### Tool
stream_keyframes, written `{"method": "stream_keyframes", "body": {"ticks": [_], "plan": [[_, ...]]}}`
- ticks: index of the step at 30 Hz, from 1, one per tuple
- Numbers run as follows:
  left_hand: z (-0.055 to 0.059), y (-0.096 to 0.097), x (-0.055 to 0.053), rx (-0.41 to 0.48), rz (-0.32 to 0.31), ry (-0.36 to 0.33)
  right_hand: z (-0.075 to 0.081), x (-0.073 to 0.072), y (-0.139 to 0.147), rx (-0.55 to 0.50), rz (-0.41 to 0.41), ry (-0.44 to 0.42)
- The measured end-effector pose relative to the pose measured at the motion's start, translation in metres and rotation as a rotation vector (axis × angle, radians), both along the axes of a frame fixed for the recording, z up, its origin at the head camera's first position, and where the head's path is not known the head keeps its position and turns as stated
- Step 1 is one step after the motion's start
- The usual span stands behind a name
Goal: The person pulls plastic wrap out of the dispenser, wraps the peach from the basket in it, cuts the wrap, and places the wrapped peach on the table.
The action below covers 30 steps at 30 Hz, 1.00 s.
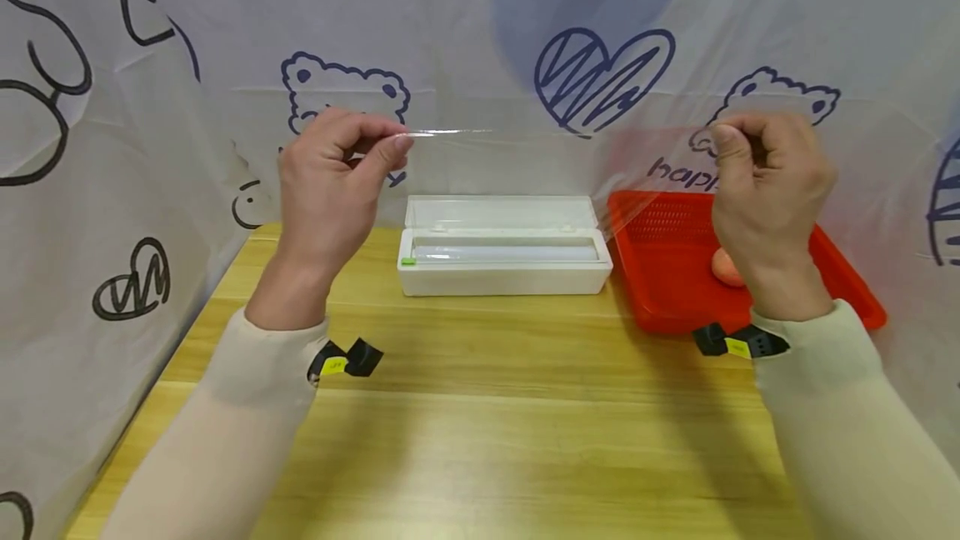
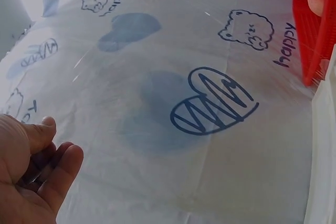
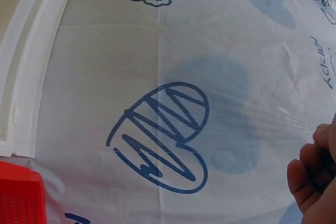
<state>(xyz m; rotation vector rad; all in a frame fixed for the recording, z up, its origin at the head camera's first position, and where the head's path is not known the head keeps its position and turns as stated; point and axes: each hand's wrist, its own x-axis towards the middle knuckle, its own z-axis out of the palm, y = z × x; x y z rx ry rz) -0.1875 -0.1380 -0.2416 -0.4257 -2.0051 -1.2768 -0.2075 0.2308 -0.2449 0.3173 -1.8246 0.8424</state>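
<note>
A clear sheet of cling film [image 1: 450, 132] is stretched level between both hands, raised above the table. My left hand [image 1: 333, 161] pinches its left corner between thumb and fingers. At the other end, my right hand [image 1: 772, 177] pinches the right corner. Shiny creases in the film [image 3: 286, 114] run toward the right fingertips in the right wrist view. Behind and below the hands stands a white cling film box [image 1: 506, 280], lid raised, with a pale roll [image 1: 506, 254] inside. The film's lower edge is too transparent to trace fully.
On the right, a red plastic basket [image 1: 648, 307] holds a round pinkish-orange fruit [image 1: 726, 267], partly hidden by the right wrist. A green slider [image 1: 408, 262] sits at the box's left end. The wooden table [image 1: 517, 440] meets a white sheet with drawings [image 1: 465, 40].
</note>
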Motion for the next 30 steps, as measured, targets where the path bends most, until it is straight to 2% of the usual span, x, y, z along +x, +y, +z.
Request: {"method": "stream_keyframes", "body": {"ticks": [5,9,16,20,24,26,30], "plan": [[0.007,0.002,0.011,0.016,-0.030,0.055,0.006,0.013,-0.002,-0.042,0.002,0.037],[0.008,0.001,0.021,0.006,-0.043,0.104,0.008,0.022,-0.002,-0.072,0.003,0.073],[0.011,0.001,0.035,0.001,-0.120,0.187,0.009,0.034,0.001,-0.152,0.040,0.133],[0.015,0.003,0.044,0.043,-0.147,0.196,0.012,0.041,0.001,-0.193,0.045,0.148],[0.018,0.002,0.052,0.064,-0.174,0.186,0.014,0.050,0.001,-0.182,0.026,0.145],[0.017,0.000,0.058,0.067,-0.212,0.170,0.012,0.056,0.002,-0.182,0.050,0.145],[0.012,-0.007,0.069,0.067,-0.367,0.150,0.006,0.069,0.013,-0.156,0.127,0.142]]}}
